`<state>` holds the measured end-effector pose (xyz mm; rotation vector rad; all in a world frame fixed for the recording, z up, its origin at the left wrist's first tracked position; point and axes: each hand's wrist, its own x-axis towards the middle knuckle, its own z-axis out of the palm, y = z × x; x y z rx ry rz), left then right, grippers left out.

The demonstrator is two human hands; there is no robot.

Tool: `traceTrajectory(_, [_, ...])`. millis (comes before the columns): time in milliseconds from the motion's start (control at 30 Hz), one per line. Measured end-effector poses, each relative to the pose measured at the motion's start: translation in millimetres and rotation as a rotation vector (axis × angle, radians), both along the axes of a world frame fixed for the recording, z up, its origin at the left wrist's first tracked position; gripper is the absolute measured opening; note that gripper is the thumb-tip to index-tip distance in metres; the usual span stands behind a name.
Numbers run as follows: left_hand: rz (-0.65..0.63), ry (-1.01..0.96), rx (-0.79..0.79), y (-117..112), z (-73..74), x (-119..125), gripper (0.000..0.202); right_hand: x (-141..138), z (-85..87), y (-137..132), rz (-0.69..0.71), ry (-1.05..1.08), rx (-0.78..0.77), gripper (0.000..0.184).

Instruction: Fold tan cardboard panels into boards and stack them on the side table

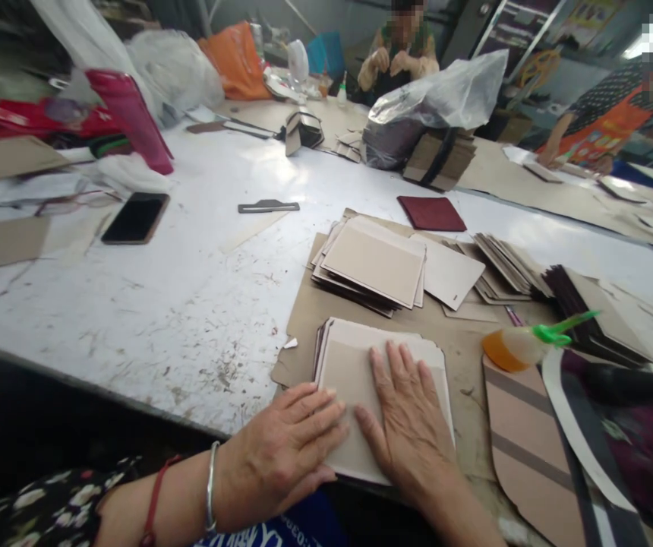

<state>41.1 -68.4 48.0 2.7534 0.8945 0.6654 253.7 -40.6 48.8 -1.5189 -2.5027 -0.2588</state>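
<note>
A stack of beige panels (341, 357), dark at the edges, lies in front of me on a brown cardboard sheet (298, 346). Flat on the top panel rests my right hand (409, 410), its fingers stretched out. My left hand (298, 437) lies along the panel's left side, fingers extended, with the thumb low near the front edge. Neither hand grips anything. Just behind this stack sits another pile of beige panels (375, 262), with a lighter loose panel (452, 270) beside it.
A glue bottle (509, 348) with a green nozzle lies to the right above a striped brown piece (525, 433). Farther back are a maroon piece (432, 213), a phone (136, 218) and a grey slotted strip (268, 207). Two people (398, 57) work across the table.
</note>
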Motion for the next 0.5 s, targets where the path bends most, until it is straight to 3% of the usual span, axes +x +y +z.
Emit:
traceTrajectory(100, [-0.002, 0.014, 0.006, 1, 2.0, -1, 0.034, -4, -10.0, -1, 0.031, 0.004, 0.028, 0.061])
traceTrajectory(200, [0.011, -0.004, 0.031, 0, 2.1, -1, 0.034, 6, -8.6, -1, -0.001, 0.126, 0.149, 0.056])
traceTrajectory(300, [0.033, -0.073, 0.082, -1, 1.0, -2, 0.032, 24, -4.4, -3, -0.27, 0.176, 0.226, 0.053])
traceTrajectory(333, [0.037, -0.1, 0.091, -2, 0.1, -2, 0.032, 31, -3.6, -4, -0.407, 0.155, 0.161, 0.054])
traceTrajectory(400, [0.043, -0.139, 0.087, -2, -4.4, -2, 0.033, 44, -2.6, -8, -0.641, 0.12, -0.111, 0.053])
traceTrajectory(467, [0.045, -0.17, 0.1, -2, -14.1, -1, 0.034, 54, -0.4, -13, -0.722, 0.136, -0.324, 0.045])
traceTrajectory(500, [0.041, -0.18, 0.121, -2, -21.0, 1, 0.035, 56, 2.0, -16, -0.712, 0.158, -0.351, 0.041])
